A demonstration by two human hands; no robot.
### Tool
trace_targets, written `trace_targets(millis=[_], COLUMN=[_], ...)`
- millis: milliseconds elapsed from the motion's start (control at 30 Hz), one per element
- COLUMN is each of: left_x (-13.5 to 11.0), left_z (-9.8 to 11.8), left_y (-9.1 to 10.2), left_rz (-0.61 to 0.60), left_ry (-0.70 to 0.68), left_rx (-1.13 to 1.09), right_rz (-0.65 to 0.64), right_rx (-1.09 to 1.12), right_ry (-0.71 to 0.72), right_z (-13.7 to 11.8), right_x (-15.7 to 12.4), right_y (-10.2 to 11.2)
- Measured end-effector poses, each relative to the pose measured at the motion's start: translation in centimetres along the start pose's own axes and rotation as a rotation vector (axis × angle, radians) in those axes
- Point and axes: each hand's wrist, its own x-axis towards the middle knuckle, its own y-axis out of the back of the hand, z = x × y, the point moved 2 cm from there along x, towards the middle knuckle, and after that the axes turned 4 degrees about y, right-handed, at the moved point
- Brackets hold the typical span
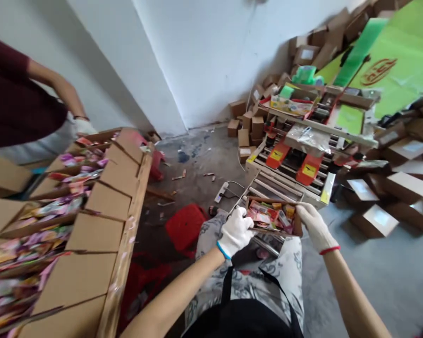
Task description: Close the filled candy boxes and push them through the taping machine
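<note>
Over grey concrete floor [391, 277], we hold the open carton of packets [272, 217] crosswise above our lap [285, 277], left hand [235, 232] and right hand [313, 225] clamped on its opposite ends, equally near.

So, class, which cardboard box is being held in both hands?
The small open box of colourful packets, between left hand and right hand; the others lie unheld.

left hand [235, 231]: white glove, blue cuff
right hand [313, 224]: white glove, red cuff
box [271, 201]: brown card; red, pink packets
stool [185, 226]: red
trousers [289, 270]: grey, swirled print
</note>
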Motion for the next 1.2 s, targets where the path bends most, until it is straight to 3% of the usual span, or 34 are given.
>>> trace_targets(millis=[100,167,233,400,500,567,667,733,800,900,967,1067,1200], left_x=[1.1,2.0,3.3,5.7,5.2,4.5,4.0,4.8,6.1,6.8,5.5,1.8,-2.2], left_z=[0.6,0.9,0.7,-1.0,-2.0,-2.4,-3.0,-3.4,-3.9,-4.2,-4.1,-2.8,-0.6], left_y=[0.4,0.6,0.7,-0.2,-1.8,-2.9,-4.0,-4.1,-4.1,-4.0,-4.3,-5.1,-5.5], left_rz=[-0.179,-0.270,-0.330,-0.434,-0.297,-0.055,0.379,0.536,0.479,0.303,0.334,0.381,0.240], left_ry=[-0.241,-0.375,-0.425,-0.340,-0.159,-0.036,0.103,0.133,0.055,-0.100,-0.090,-0.115,-0.238], left_rx=[0.127,0.152,0.110,-0.237,-0.515,-0.569,-0.414,-0.291,-0.252,-0.308,-0.302,-0.195,-0.100], right_rz=[-0.149,-0.183,-0.226,-0.401,-0.458,-0.396,-0.219,-0.138,-0.030,0.274,0.427,0.448,0.367], right_rx=[-0.048,-0.238,-0.402,-0.617,-0.679,-0.706,-0.783,-0.819,-0.822,-0.746,-0.670,-0.628,-0.605], right_ry=[-0.010,0.038,0.115,0.216,0.190,0.153,0.069,0.055,0.107,0.140,0.089,0.066,0.099], right_z=[-0.7,-1.3,-1.8,-3.1,-4.2,-4.5,-4.2,-3.6,-3.1,-2.1,-1.4,-1.2,-2.5], right_x=[0.2,-0.4,-1.5,-2.3,0.1,1.9,3.5,3.1,1.8,-0.5,-0.7,1.6,3.7], right_y=[0.1,-0.4,-1.2,-3.2,-3.4,-3.4,-3.8,-4.7,-6.0,-7.6,-8.2,-8.7,-10.0])
